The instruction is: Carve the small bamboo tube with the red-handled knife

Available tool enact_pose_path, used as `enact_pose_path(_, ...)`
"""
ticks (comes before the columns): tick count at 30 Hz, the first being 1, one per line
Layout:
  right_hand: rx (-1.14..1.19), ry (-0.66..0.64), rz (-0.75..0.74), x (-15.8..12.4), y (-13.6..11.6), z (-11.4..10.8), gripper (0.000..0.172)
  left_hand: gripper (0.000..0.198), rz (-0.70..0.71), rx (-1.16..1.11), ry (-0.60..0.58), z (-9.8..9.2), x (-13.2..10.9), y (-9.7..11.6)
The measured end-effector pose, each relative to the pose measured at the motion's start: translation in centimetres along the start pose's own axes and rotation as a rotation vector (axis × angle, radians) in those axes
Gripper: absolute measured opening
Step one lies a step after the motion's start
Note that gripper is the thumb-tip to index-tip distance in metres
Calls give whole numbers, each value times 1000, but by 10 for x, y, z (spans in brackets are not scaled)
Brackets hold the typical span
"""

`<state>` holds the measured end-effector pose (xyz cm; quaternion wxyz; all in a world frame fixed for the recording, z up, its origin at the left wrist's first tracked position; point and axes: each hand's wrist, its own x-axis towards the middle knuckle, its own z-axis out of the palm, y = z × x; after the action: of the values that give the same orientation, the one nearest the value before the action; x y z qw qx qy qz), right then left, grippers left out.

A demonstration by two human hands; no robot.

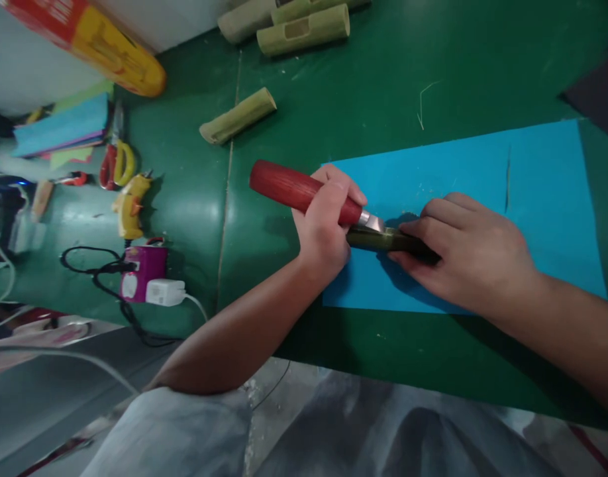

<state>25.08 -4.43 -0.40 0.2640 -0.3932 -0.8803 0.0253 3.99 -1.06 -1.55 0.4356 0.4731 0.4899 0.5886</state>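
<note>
- Head view: the fingers (334, 199) of the left hand (324, 228) are clamped around the red handle of a knife (299, 189), and the butt of the handle points toward the counter's far left.
- The short steel blade (372, 222) lies against the near end of a dark green bamboo piece (383, 240).
- The right hand (470, 248) has its fingers (423, 228) closed over that bamboo piece and presses it flat. Its far end is hidden under the hand.
- The bamboo piece lies on a blue sheet (532, 199), near the sheet's left edge.
- The sheet sits on the green counter (383, 86), close to its near edge.
- A pale cut bamboo section (238, 116) lies mid-counter, with hollowed bamboo tubes (304, 30) at the far edge.
- Toward the left edge are a yellow glue gun (130, 205), scissors (116, 164) and a white charger (165, 291).
</note>
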Motion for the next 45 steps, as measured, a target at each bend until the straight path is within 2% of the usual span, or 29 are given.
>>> enact_pose_path(3, -1, 5, 2, -1, -1, 0, 26, 48, 94, 33, 27, 4, -5, 4)
enact_pose_path(6, 2, 11, 7, -2, -1, 0, 27, 45, 121, 47, 29, 7, -9, 7)
enact_pose_path(15, 30, -74, 52, 0, -3, -3, 23, 36, 144, -26, 27, 6, -8, 3)
enact_pose_path(20, 15, -61, 44, 0, -4, -3, 25, 40, 118, 45, 37, 7, -10, 6)
enact_pose_path(22, 18, -48, 33, -1, -3, -2, 25, 42, 117, 65, 15, 6, -8, 4)
enact_pose_path(26, 36, -20, 11, -1, -1, -2, 24, 44, 126, -25, -102, 0, -2, -3)
enact_pose_path(29, 35, 4, -9, -1, 0, -1, 22, 43, 133, -51, -136, -3, 0, -5)
enact_pose_path(38, -9, -44, -1, -1, 0, -2, 25, 41, 114, -89, -115, -3, -1, -6)
enact_pose_path(45, 54, -58, 44, 0, -2, -2, 18, 38, 129, -19, -11, 1, -7, 0)
